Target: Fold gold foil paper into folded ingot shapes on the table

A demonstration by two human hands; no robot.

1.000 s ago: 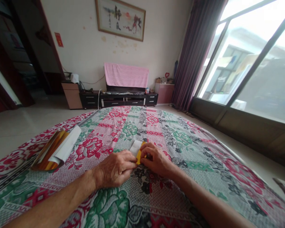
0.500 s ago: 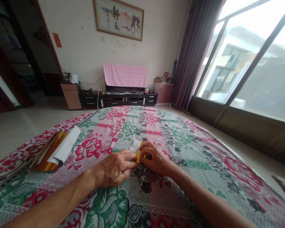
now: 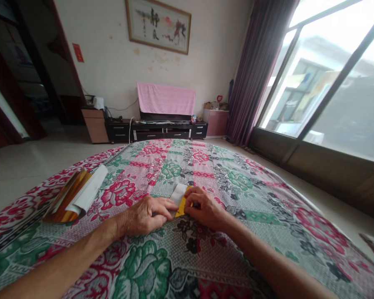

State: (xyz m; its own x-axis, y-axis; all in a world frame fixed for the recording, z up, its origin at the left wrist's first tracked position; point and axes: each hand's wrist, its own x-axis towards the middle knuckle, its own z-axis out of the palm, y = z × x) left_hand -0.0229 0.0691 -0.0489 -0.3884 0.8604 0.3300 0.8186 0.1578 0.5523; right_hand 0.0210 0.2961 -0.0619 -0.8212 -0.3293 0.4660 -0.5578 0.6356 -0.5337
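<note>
A small folded sheet of paper (image 3: 181, 207), white on one face and yellow on the other, lies on the patterned tablecloth. A yellow flap is turned over along its right and near side. My right hand (image 3: 204, 207) has its thumb and fingers closed on this flap, hiding the paper's right edge. Beside the paper's left edge, my left hand (image 3: 149, 214) rests low with fingers stretched out, the fingertips at the white part. The thumb points toward the near corner of the paper and looks apart from it.
Curled gold and white sheets (image 3: 76, 195) lie at the left of the round table, on the floral tablecloth (image 3: 171, 168). Beyond the table stands a low black cabinet (image 3: 162, 133) with a pink cloth (image 3: 166, 97) above it. A window (image 3: 336, 83) is at the right.
My left hand has drawn back a little to the left from the paper, so more of the yellow flap and its near corner shows. The right hand stays on the flap.
</note>
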